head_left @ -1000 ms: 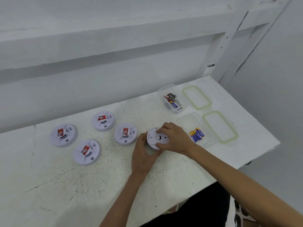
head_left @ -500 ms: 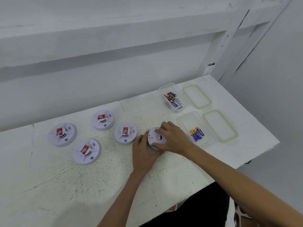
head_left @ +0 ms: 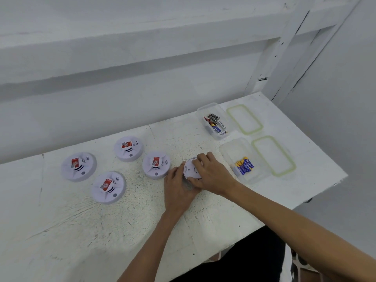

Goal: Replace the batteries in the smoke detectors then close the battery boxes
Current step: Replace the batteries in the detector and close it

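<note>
A white round smoke detector (head_left: 190, 169) lies back-up near the table's middle. My left hand (head_left: 178, 186) cups its left and near side, while my right hand (head_left: 212, 174) curls over its top and right edge. Several other detectors sit face-up with red labels: one close by (head_left: 156, 164), one behind (head_left: 128, 148), two at the left (head_left: 79, 166) (head_left: 108, 187). A clear box (head_left: 236, 151) at the right holds blue and yellow batteries (head_left: 244, 165). A second clear box (head_left: 203, 109) farther back holds mixed batteries (head_left: 214, 124).
Two green-rimmed clear lids (head_left: 245, 119) (head_left: 273, 155) lie right of the boxes. The white worn table (head_left: 81, 231) ends in an edge at the right and near side. A white wall and slanted beam (head_left: 295, 47) stand behind.
Both hands have stayed on the same detector. My right hand has turned a little over its top; the detector itself has hardly shifted on the table.
</note>
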